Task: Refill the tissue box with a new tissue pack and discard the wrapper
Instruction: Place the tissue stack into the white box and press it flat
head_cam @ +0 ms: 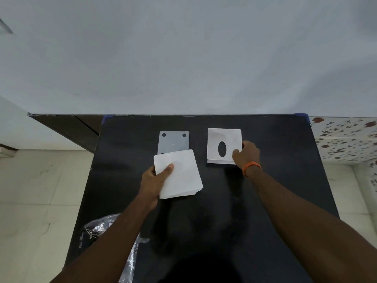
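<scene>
My left hand (156, 181) holds a white stack of tissues (179, 174) by its left edge, thumb on top, just above the black table (275, 180). Behind the stack lies a flat grey plate (173, 142) with dark round holes near its corners; the stack covers its near part. To the right sits the white tissue box (223, 139) with a dark oval slot in its top. My right hand (246, 155), with an orange wristband, grips the box at its near right corner. A clear crinkled plastic wrapper (102, 227) lies at the table's near left edge, partly under my left forearm.
The table's far edge meets a pale wall. A dark cabinet (67, 127) stands to the left. A floral-patterned surface (346, 139) is at the right. Light floor tiles show on both sides of the table.
</scene>
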